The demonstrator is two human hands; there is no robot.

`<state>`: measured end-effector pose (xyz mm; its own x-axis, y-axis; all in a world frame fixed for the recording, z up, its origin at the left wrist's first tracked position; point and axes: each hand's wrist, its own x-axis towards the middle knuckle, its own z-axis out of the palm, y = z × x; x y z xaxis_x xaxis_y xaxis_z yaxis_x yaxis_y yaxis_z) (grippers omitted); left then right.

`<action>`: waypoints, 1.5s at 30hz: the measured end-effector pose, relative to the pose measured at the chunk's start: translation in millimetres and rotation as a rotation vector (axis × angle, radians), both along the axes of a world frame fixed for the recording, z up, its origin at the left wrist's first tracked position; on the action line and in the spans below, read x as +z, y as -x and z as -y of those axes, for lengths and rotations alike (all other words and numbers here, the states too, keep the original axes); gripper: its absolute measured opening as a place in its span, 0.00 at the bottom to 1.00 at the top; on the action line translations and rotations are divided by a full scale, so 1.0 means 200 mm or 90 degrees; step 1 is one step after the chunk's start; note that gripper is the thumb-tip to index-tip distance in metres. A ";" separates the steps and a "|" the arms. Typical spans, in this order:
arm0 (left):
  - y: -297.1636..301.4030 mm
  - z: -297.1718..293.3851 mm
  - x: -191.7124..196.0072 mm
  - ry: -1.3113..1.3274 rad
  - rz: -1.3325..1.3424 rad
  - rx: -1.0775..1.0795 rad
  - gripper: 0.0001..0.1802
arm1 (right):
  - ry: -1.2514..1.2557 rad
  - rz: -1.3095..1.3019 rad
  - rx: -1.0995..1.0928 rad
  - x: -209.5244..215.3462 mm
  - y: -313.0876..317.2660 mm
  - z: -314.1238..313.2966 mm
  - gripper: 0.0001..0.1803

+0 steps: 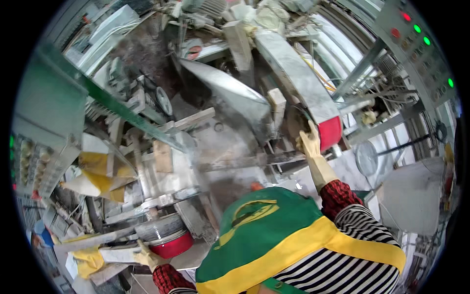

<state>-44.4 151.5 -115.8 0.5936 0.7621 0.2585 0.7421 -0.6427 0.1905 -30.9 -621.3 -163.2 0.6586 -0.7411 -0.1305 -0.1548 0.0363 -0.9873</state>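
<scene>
A green apron (267, 220), trimmed in yellow, bore a yellow emblem, foreshortened and hard to read. The cream-gloved left hand (145, 257) lay just beside the red band of a grey drum (161, 232); its grip could not be told. Farther out, the right hand (310, 140), likewise gloved, had its fingers spread alongside the red end of a grey beam (296, 76). Beyond, a control panel (413, 51) with red and green lights carried markings too small to read.

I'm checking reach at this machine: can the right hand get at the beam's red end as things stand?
Very likely yes: the right hand is right beside the red end, with nothing visible between them, though I can't tell whether they touch.
</scene>
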 end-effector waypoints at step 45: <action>-0.06 0.18 0.23 0.013 0.143 -0.279 0.26 | -0.227 0.028 0.128 0.12 -0.10 -0.41 0.39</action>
